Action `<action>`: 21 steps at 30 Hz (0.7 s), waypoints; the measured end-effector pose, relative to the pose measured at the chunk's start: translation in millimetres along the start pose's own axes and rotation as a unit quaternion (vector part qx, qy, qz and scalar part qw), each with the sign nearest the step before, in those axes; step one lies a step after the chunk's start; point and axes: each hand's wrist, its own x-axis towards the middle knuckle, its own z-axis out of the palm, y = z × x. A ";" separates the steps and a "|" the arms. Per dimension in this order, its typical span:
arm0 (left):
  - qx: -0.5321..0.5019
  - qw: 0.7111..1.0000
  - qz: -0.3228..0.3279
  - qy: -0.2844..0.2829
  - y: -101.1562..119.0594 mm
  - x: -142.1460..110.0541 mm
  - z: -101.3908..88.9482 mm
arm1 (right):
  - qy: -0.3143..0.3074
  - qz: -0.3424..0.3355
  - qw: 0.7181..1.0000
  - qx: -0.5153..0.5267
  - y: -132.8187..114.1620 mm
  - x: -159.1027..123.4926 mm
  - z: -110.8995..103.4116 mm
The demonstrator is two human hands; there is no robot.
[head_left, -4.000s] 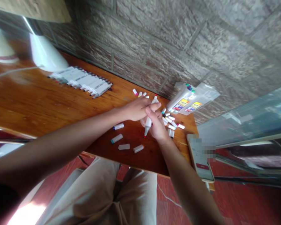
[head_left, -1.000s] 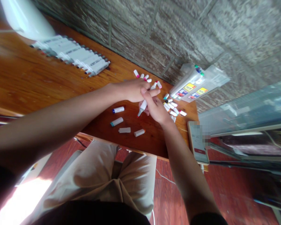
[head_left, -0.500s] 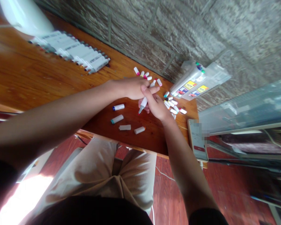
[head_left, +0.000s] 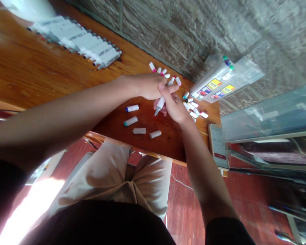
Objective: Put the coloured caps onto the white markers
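A white marker (head_left: 160,102) with a grey collar and a red nib is held slanting over the wooden table (head_left: 112,126), nib end toward me. My right hand (head_left: 177,108) is closed around its barrel, the thumb along the top. From the left, my left hand (head_left: 151,86) reaches over the marker's far part, its fingers overlapping the right hand and partly hidden. A white piece with a red end (head_left: 171,81) pokes out past the left fingers. In front of the hands lie a blue-ended cap (head_left: 132,108), a teal-ended cap (head_left: 130,121), a whitish cap (head_left: 139,131) and an orange-ended cap (head_left: 155,134).
Several pink-ended caps (head_left: 152,67) lie near the brick wall (head_left: 153,37). More caps (head_left: 193,115) are piled right of my hands. Clear plastic cases (head_left: 219,81) stand against the wall. A row of markers (head_left: 76,39) fills the back left. A phone (head_left: 218,144) lies at the right edge.
The view has shifted slightly, so the table contents appear a little higher and farther right. Both hands keep the same hold on the marker.
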 end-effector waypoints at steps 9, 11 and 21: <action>0.025 0.999 -0.008 -0.037 11.1 -6.5 -5.2 | 0.020 0.034 0.999 0.002 -4.2 1.6 1.5; 0.020 0.999 -0.009 -0.039 10.7 -6.4 -5.2 | 0.016 0.032 0.999 0.003 -3.8 2.1 1.5; 0.024 0.999 0.002 -0.028 7.2 -4.8 -3.9 | 0.014 0.016 1.000 -0.022 -7.2 -0.1 1.9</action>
